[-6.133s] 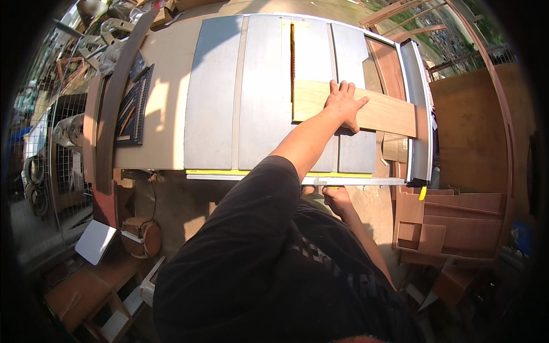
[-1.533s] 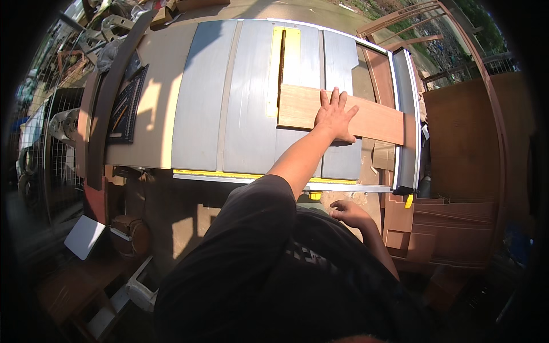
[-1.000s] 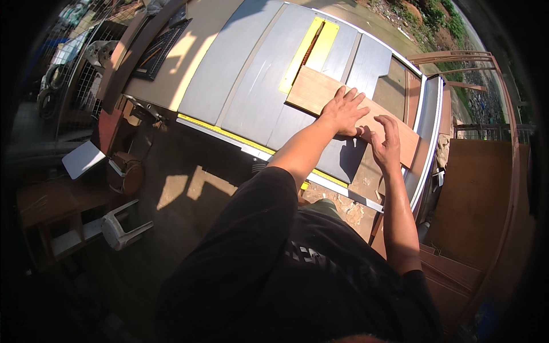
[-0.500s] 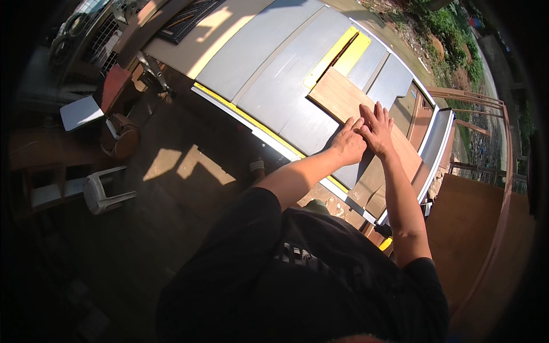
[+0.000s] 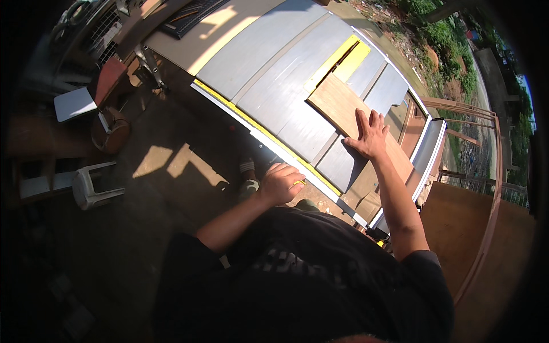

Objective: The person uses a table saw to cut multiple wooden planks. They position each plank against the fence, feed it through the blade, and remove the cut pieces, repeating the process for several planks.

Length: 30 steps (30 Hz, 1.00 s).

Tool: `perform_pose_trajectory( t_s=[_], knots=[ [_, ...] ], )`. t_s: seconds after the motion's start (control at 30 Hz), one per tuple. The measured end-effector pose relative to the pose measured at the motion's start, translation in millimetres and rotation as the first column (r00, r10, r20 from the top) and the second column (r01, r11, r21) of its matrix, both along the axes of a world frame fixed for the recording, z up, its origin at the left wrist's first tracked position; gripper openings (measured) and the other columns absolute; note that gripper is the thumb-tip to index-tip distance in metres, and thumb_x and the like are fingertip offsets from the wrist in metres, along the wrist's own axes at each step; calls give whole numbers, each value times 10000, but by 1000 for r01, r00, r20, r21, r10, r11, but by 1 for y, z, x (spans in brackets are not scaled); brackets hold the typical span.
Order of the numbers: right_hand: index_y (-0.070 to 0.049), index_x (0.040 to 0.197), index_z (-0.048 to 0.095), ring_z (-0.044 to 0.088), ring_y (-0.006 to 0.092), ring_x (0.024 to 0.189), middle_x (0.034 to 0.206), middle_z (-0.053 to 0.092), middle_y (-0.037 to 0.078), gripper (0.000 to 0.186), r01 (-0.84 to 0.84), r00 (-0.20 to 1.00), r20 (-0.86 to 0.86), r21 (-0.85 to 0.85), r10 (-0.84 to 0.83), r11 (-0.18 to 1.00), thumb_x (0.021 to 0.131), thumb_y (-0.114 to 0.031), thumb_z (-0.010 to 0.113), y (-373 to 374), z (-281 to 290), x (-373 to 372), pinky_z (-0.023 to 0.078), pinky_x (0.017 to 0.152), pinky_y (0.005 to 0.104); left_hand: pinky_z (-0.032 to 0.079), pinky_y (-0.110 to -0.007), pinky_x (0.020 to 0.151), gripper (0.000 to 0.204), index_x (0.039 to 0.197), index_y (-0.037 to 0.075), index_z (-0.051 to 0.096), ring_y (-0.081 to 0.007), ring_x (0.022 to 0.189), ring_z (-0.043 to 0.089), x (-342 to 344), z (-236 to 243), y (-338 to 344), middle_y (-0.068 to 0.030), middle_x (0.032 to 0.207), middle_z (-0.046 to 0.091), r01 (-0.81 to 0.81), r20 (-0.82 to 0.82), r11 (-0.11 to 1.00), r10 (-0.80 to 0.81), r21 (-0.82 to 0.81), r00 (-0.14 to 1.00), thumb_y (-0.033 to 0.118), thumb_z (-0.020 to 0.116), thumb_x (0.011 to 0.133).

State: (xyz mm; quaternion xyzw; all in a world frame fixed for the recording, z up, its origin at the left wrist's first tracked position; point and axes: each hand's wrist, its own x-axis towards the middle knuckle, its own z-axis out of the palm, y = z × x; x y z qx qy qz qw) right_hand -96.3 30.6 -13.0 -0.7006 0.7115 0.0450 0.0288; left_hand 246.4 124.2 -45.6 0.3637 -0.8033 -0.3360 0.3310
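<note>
A flat wooden board (image 5: 337, 106) lies slantwise on the grey metal top of a table saw (image 5: 274, 108), one end against the yellow insert plate (image 5: 351, 62) with its dark slot. My right hand (image 5: 373, 137) rests on the board with fingers spread; its thumb reaches over the board's near edge. Back from the saw's front rail (image 5: 274, 153), close to my body, my left hand (image 5: 280, 184) is closed. A small yellow thing (image 5: 299, 182) shows at its fingers, too little of it to name.
Beyond the saw's left part lies a dark tray (image 5: 191, 20) with pencil-like sticks. A white plastic stool (image 5: 94, 186) stands on the floor at left. Large brown panels (image 5: 457, 228) lean at right, beside a wooden frame (image 5: 496, 171).
My left hand has left the board and drawn back toward my body, now closed with a bit of yellow showing. My right hand stays on the board, fingers spread wider.
</note>
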Motion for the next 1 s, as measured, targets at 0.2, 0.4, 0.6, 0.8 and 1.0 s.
perform_pose_trajectory(
  t_s=[0.2, 0.4, 0.6, 0.8, 1.0],
  knots=[
    [-359, 1581, 347, 249, 490, 1467, 1565, 302, 298, 1124, -7, 1000, 0, -13, 7, 1000, 610, -795, 708, -2, 1, -3, 208, 1121, 697, 508, -427, 850, 203, 974, 77, 735, -282, 923, 666, 38, -8, 7, -76, 952, 711, -118, 60, 991, 115, 61, 992, 203, 687, 823],
    [-359, 1563, 391, 318, 444, 1409, 1520, 350, 274, 1078, 3, 999, 36, -32, -1, 999, 601, -700, 738, -1, 7, -1, 240, 1120, 618, 510, -423, 848, 204, 986, 62, 730, -289, 921, 674, 13, 15, -20, -93, 962, 714, -16, 67, 998, 21, -68, 998, 159, 719, 807],
    [-394, 1538, 419, 355, 421, 1382, 1506, 365, 253, 1041, 40, 999, 16, -33, -39, 999, 596, -701, 737, 14, 14, 17, 246, 1116, 622, 473, -439, 951, 304, 1038, 51, 725, -316, 1092, 614, -42, 50, -66, -108, 1103, 669, 122, 47, 983, -117, -140, 992, 152, 781, 756],
    [-405, 1526, 435, 351, 433, 1392, 1517, 373, 250, 1023, 54, 997, 58, -56, -50, 997, 597, -697, 749, 32, 17, 32, 236, 1116, 643, 334, -577, 1120, 661, 1319, 155, 634, -421, 1396, 388, -106, 50, -111, -181, 1412, 484, 207, 260, 953, -147, -220, 954, 272, 857, 707],
    [-321, 1538, 419, 298, 446, 1460, 1590, 308, 252, 1045, 55, 996, 67, -42, -52, 998, 624, -669, 789, 38, 12, 37, 204, 1145, 681, 129, -683, 1196, 1228, 1582, 280, 334, -447, 1543, 124, -154, 59, -165, -228, 1622, 256, 438, 614, 898, -325, -39, 720, 483, 939, 532]
  ],
)
